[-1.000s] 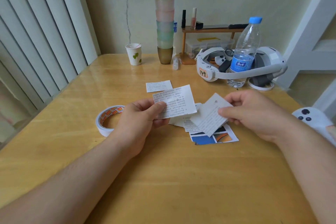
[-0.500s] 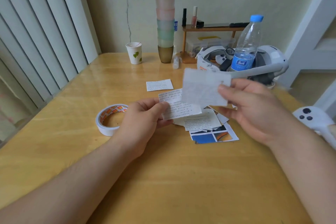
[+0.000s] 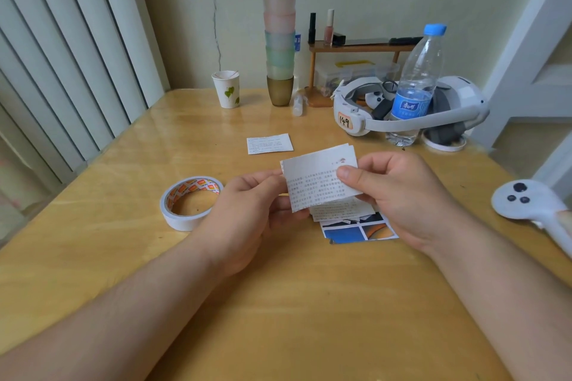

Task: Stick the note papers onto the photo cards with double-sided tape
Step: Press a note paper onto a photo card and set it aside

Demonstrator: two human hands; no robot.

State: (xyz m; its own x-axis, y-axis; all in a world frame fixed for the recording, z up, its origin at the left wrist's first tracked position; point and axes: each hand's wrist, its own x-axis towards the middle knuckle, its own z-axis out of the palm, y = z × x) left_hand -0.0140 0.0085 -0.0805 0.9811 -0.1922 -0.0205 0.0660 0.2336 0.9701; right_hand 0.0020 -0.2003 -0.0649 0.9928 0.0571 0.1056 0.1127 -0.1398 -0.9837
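Wooden table (image 3: 278, 303) fills the near view, two bare forearms reaching in from the bottom edge. Left hand (image 3: 247, 213) pinches the left edge of the held note papers (image 3: 312, 182), thumb on top, fingers curled under. Right hand (image 3: 399, 195) grips the right side of the same papers, thumb pressed on the printed face, other fingers curled behind. Papers are raised off the table, slightly tilted, printed text facing the camera; a second sheet edge peeks out behind the top right corner, so at least two sheets.

Right beneath the held papers, more note papers (image 3: 340, 210) lie in a loose pile on the table, resting on photo cards (image 3: 359, 230) with blue and orange pictures; card count cannot be told. Double-sided tape roll (image 3: 188, 202) lies flat just left of the left hand, apart from it. White controller (image 3: 526, 204) sits at the right table edge.

Further back, a single note paper (image 3: 270, 143) lies flat alone. Behind it: paper cup (image 3: 227, 89) with green leaf print, tall stack of coloured cups (image 3: 280, 25), water bottle (image 3: 416, 83) with blue cap standing inside a white headset (image 3: 411, 114), small wooden shelf (image 3: 356, 48) holding cosmetics against the wall. Vertical blinds (image 3: 62, 56) on the left.
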